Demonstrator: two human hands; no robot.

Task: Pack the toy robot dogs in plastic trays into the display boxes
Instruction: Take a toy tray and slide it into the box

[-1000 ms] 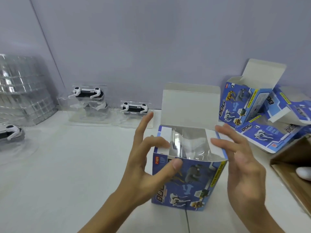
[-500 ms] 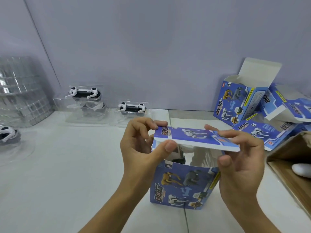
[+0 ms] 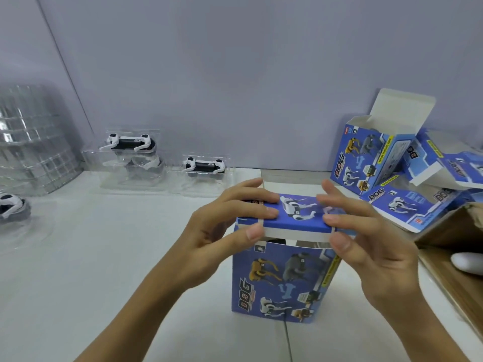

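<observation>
Under both hands (image 3: pixel 217 239), the display box (image 3: pixel 282 280) hides its contents.

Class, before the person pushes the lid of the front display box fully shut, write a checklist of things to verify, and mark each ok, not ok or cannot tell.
1. Front display box stands upright on the table: ok.
2. Left hand and right hand both on the lid: ok.
3. White tuck flap inside the box front: not ok, it shows outside above the front panel.
4. Lid flat and closed: not ok, a gap remains.
5. Toy robot dog in its tray properly seated inside: cannot tell.
6. More trayed dogs waiting by the wall: ok.
</observation>
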